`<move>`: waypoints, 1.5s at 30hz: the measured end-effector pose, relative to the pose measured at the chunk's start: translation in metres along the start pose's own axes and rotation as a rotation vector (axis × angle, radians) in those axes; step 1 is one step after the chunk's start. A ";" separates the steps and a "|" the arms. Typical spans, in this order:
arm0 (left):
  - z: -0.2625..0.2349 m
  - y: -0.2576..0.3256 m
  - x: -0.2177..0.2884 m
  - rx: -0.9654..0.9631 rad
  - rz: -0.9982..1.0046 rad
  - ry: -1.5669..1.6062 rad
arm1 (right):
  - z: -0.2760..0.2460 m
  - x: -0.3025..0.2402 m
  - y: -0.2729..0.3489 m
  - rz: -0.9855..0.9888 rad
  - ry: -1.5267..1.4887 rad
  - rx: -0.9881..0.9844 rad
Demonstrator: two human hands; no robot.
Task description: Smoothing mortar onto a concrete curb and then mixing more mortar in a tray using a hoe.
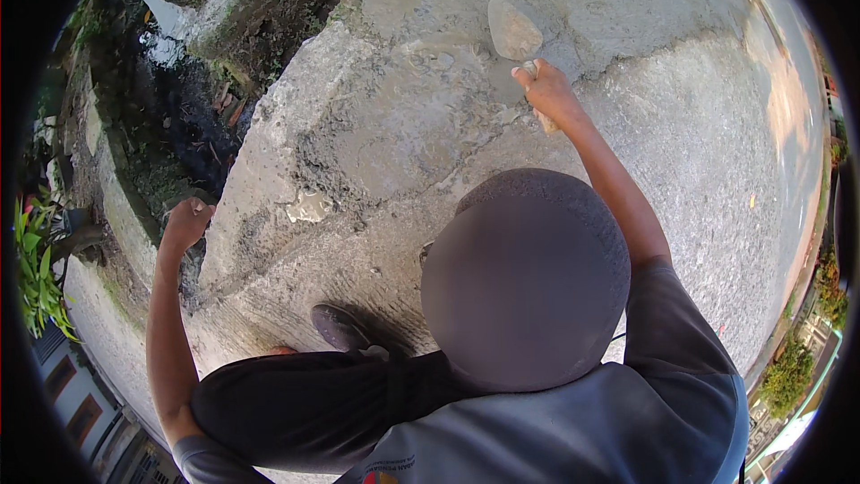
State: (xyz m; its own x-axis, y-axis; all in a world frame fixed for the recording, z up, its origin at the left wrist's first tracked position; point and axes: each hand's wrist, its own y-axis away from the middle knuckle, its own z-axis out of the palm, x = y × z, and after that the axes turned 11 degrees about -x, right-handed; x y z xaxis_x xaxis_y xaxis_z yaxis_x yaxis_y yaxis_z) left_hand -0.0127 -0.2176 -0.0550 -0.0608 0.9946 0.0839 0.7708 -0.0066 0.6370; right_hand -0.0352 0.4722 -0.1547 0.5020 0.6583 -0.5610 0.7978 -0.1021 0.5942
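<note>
A head-worn fisheye camera, the left of a pair, looked steeply down from close above the person (555, 430), a blurred dark round form (527, 291) large at centre. It faced the concrete ground (699, 143) ahead, its wide sweep taking in the left hand (188, 222) and the right hand (548, 92).

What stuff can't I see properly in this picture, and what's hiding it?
In the head view:
1. Middle of the tan, rod-shaped trowel handle: hidden by the right bare hand.
2. Inside of the left bare hand: hidden by curled fingers; can't tell if it's holding anything.
3. Person's dark, round head: its details are blurred out.
4. Lower part of the grey short-sleeved shirt: cut off by the bottom edge.
</note>
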 end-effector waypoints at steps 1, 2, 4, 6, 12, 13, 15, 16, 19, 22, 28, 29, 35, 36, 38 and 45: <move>-0.001 -0.001 0.004 -0.012 0.010 -0.029 | -0.005 0.000 -0.010 -0.034 0.082 0.009; -0.001 -0.002 0.007 -0.015 0.008 -0.029 | -0.006 0.003 -0.016 -0.068 0.164 0.019; -0.004 -0.002 0.018 -0.011 -0.057 0.007 | 0.009 0.000 -0.018 -0.074 0.157 -0.020; -0.006 0.002 0.026 -0.013 -0.052 0.006 | 0.028 -0.010 -0.003 -0.078 0.150 -0.064; -0.005 0.001 0.013 -0.014 -0.024 -0.004 | 0.037 -0.028 0.006 -0.119 0.164 -0.126; -0.005 0.001 0.012 -0.026 -0.014 -0.019 | 0.033 -0.034 0.000 0.000 0.007 -0.151; -0.004 0.002 0.012 -0.032 -0.036 -0.018 | 0.038 -0.038 -0.001 0.120 -0.154 -0.179; -0.004 0.000 0.014 -0.036 -0.053 -0.012 | 0.048 -0.039 0.001 -0.027 0.091 -0.113; -0.009 -0.001 0.026 -0.080 -0.130 0.040 | 0.086 -0.067 0.037 -0.157 0.413 -0.112; -0.008 0.000 0.028 -0.041 -0.104 0.006 | 0.115 -0.078 0.057 -0.189 0.250 -0.217; -0.008 0.001 0.025 -0.048 -0.078 0.026 | 0.089 -0.080 0.059 -0.260 0.364 -0.066; -0.008 0.000 0.025 -0.046 -0.077 0.025 | 0.089 -0.079 0.053 -0.260 0.363 -0.064; -0.010 0.004 0.030 -0.074 -0.118 0.039 | 0.192 -0.039 0.049 -0.606 0.359 -0.083; -0.011 0.001 0.036 -0.069 -0.089 0.012 | 0.236 -0.003 0.033 -0.733 0.216 -0.040; -0.014 0.005 0.037 -0.060 -0.077 -0.010 | 0.255 0.002 0.030 -0.747 0.252 -0.085; -0.005 -0.001 0.013 -0.056 -0.088 -0.045 | 0.104 -0.089 0.068 -0.238 0.404 -0.112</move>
State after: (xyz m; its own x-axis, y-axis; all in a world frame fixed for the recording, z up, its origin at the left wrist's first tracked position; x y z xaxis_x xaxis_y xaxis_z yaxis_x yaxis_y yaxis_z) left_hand -0.0175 -0.2056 -0.0506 -0.0969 0.9953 -0.0079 0.7270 0.0762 0.6824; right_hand 0.0095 0.3289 -0.1244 0.1222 0.8930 -0.4331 0.8227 0.1529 0.5474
